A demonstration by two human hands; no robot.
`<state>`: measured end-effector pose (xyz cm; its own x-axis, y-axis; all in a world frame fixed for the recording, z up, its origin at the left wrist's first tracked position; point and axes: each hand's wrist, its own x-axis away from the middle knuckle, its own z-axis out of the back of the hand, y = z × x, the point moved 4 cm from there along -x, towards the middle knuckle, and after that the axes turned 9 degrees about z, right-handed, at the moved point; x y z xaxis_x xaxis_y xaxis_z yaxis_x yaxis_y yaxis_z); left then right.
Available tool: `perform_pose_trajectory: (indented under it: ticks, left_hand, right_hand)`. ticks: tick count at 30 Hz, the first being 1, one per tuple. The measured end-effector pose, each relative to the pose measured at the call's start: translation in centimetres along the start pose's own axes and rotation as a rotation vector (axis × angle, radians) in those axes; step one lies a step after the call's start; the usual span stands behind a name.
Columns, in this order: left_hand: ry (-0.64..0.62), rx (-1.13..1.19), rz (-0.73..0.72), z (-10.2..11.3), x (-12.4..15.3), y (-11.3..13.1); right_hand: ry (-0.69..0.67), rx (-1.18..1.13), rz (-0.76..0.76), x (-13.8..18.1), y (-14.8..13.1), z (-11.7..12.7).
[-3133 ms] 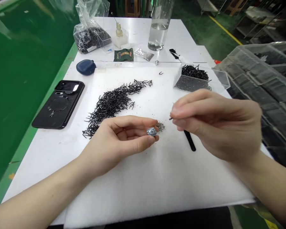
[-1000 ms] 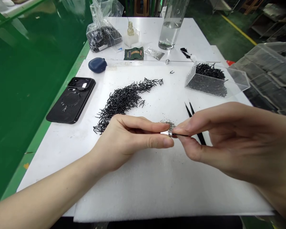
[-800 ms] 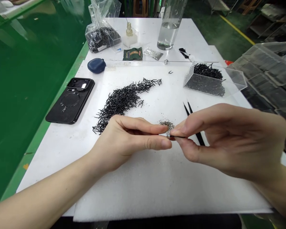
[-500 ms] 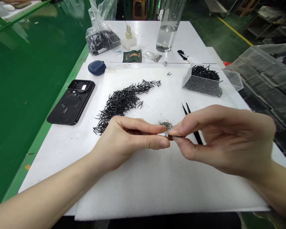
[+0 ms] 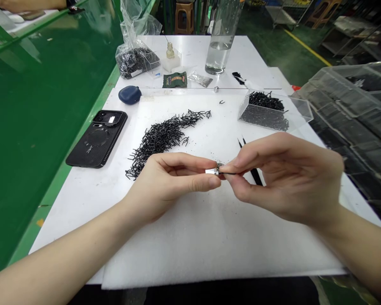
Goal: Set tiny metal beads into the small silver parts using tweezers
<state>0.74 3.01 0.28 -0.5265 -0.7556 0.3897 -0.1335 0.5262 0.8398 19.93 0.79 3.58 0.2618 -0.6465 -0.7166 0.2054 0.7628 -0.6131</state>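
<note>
My left hand (image 5: 171, 182) pinches a small silver metal piece (image 5: 211, 171) between thumb and forefinger, just above the white foam mat (image 5: 209, 237). My right hand (image 5: 285, 178) is closed in a pinch on a thin black wire part (image 5: 228, 173), whose tip meets the silver piece. Black tweezers (image 5: 252, 169) lie on the mat, partly hidden behind my right hand. A curved heap of black wire parts (image 5: 161, 135) spreads out beyond my left hand. A small patch of tiny grey bits (image 5: 220, 164) lies behind my fingertips.
A black phone (image 5: 98, 137) and a dark blue case (image 5: 130, 94) lie to the left. A clear box of black parts (image 5: 266, 111) stands at the right. Further back are a bag of parts (image 5: 135, 55), a water bottle (image 5: 219, 46) and a green packet (image 5: 174, 79). Clear trays (image 5: 352, 101) sit right.
Three seconds ago my hands were apart with the silver piece turned up. They have since come together, the wire tip against the silver piece. The view has tilted slightly.
</note>
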Motion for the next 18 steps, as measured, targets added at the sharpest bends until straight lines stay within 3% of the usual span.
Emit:
perform_pose_trajectory:
  ticks: [5, 8, 14, 18]
  left_hand:
    - [0.003, -0.003, -0.020, 0.0, 0.0, 0.0]
    - [0.011, 0.014, -0.023, 0.0, -0.2, 0.0]
    - [0.117, -0.114, -0.082, 0.5, -0.2, 0.3]
    - [0.121, -0.406, -0.227, 0.1, 0.3, 0.6]
  right_hand:
    - [0.019, 0.003, -0.005, 0.2, -0.1, -0.2]
    - [0.097, 0.047, -0.046, -0.3, -0.2, 0.4]
    - [0.430, 0.352, -0.083, -2.0, 2.8, 6.5]
    - [0.364, 0.595, -0.190, -2.3, 6.1, 10.5]
